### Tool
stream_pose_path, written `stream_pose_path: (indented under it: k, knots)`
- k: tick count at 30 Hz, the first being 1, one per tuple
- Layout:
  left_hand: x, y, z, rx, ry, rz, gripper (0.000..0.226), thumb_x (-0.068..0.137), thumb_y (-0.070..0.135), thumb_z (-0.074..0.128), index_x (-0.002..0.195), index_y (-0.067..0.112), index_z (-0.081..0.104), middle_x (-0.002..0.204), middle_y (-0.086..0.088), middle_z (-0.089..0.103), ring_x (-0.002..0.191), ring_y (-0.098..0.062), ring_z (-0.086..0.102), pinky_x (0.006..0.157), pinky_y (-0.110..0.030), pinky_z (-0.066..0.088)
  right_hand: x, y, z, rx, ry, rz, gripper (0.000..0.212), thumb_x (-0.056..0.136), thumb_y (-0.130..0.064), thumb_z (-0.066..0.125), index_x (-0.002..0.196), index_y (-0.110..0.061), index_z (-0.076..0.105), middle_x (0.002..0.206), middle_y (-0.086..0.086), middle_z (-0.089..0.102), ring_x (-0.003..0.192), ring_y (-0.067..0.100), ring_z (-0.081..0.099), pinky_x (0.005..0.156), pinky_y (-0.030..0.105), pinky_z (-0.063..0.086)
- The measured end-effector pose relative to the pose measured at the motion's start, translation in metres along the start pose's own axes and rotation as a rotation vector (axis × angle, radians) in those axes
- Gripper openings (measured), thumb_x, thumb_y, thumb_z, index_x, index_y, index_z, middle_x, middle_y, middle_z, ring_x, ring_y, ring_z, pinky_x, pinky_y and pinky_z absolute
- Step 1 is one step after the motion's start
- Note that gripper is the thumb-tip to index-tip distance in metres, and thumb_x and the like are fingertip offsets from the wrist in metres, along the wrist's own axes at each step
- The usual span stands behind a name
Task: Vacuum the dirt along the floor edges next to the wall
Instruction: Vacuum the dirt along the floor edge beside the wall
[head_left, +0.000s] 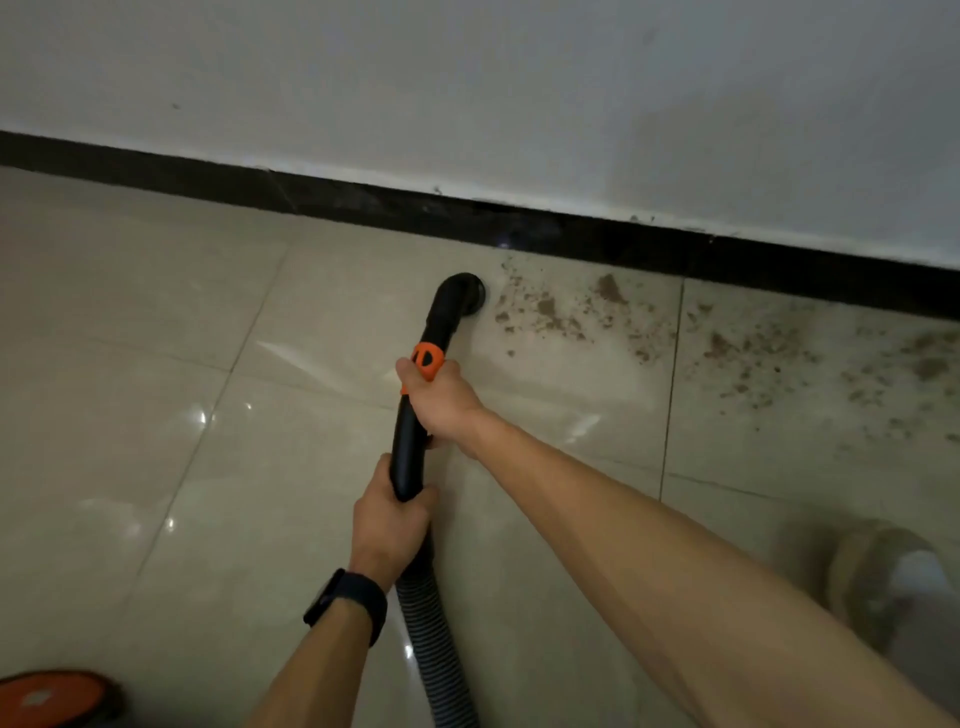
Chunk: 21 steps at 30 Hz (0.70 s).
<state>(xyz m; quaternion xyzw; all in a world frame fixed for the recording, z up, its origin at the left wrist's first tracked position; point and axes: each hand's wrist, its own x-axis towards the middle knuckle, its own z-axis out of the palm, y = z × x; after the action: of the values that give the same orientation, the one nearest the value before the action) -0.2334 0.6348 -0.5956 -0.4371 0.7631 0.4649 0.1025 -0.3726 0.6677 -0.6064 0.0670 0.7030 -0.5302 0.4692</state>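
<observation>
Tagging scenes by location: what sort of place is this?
Likely an indoor room, perhaps a home, seen at the wall edge: glossy beige floor tiles, a black skirting strip under a white wall, and scattered dirt beside a vacuum wand.

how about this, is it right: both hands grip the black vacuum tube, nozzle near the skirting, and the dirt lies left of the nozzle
Not quite. The head view shows the dirt lying to the right of the nozzle, not left. The rest holds: the left hand and the right hand both grip the black vacuum tube, with the nozzle near the skirting.
</observation>
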Motion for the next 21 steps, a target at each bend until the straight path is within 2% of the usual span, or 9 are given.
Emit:
stream_pose_path:
  k: [2,5,7,9,12,15,19,21]
  knots:
    - [-0.013,-0.014,-0.007,0.018,-0.012,-0.003,0.021,0.086,0.013,0.065,0.099,0.025,0.053,0.084,-0.003,0.064,0.073,-0.016,0.061,0.054,-0.025,0.044,-0.013,0.011,0.01,0.053,-0.001,0.022,0.058,0.105,-0.055,0.047,0.138,-0.008,0.04,0.123,0.014,0.062,0.106,0.031,0.066,0.064,0.039,0.057]
    - [-0.029,-0.027,-0.01,-0.007,-0.013,0.02,0.022,0.085,0.013,0.064,0.101,0.023,0.054,0.084,0.001,0.062,0.072,-0.012,0.058,0.056,-0.025,0.043,-0.041,0.019,0.023,0.061,0.039,-0.004,0.048,0.104,-0.053,0.05,0.122,-0.009,0.053,0.117,0.015,0.067,0.107,0.034,0.068,0.085,0.049,0.06]
    - [-0.041,-0.039,-0.003,-0.044,0.013,0.011,0.022,0.086,0.014,0.064,0.104,0.021,0.053,0.082,0.002,0.059,0.07,-0.009,0.055,0.053,-0.022,0.039,-0.051,0.034,0.031,0.002,-0.002,-0.009,0.035,0.103,-0.046,0.056,0.107,-0.012,0.057,0.11,0.016,0.069,0.104,0.036,0.071,0.092,0.051,0.059]
    - [-0.05,-0.053,0.006,-0.083,0.047,0.009,0.023,0.087,0.015,0.064,0.106,0.02,0.052,0.081,0.003,0.058,0.068,-0.007,0.053,0.052,-0.021,0.037,-0.062,0.049,0.037,0.005,-0.042,0.001,0.027,0.103,-0.034,0.062,0.111,-0.009,0.055,0.099,0.012,0.067,0.093,0.032,0.073,0.087,0.047,0.061]
    - [-0.063,-0.067,0.016,-0.104,0.068,0.017,0.028,0.088,0.018,0.063,0.112,0.023,0.048,0.084,0.001,0.06,0.069,-0.011,0.057,0.054,-0.024,0.043,-0.073,0.07,0.042,0.083,-0.031,0.01,0.037,0.104,-0.029,0.062,0.129,-0.007,0.048,0.096,0.008,0.066,0.079,0.024,0.072,0.074,0.037,0.06]
    - [-0.074,-0.076,0.022,-0.042,0.05,0.058,0.029,0.087,0.021,0.063,0.109,0.024,0.045,0.083,-0.001,0.062,0.07,-0.019,0.061,0.058,-0.031,0.05,-0.087,0.086,0.04,0.164,0.021,-0.003,0.031,0.105,-0.03,0.059,0.126,-0.01,0.05,0.095,0.005,0.064,0.073,0.017,0.067,0.071,0.033,0.057]
    - [-0.089,-0.081,0.032,0.031,-0.028,0.079,0.03,0.085,0.029,0.064,0.105,0.026,0.042,0.084,0.0,0.065,0.07,-0.021,0.063,0.064,-0.041,0.056,-0.099,0.108,0.03,0.213,0.093,-0.019,0.021,0.104,-0.032,0.06,0.113,-0.016,0.051,0.089,0.003,0.064,0.07,0.015,0.064,0.078,0.038,0.058]
    - [-0.095,-0.081,0.038,0.079,-0.055,0.095,0.032,0.084,0.036,0.065,0.103,0.029,0.041,0.083,0.002,0.066,0.07,-0.021,0.064,0.064,-0.043,0.057,-0.103,0.118,0.025,0.251,0.138,-0.011,0.021,0.102,-0.032,0.062,0.109,-0.017,0.051,0.088,0.004,0.063,0.068,0.015,0.063,0.076,0.039,0.057]
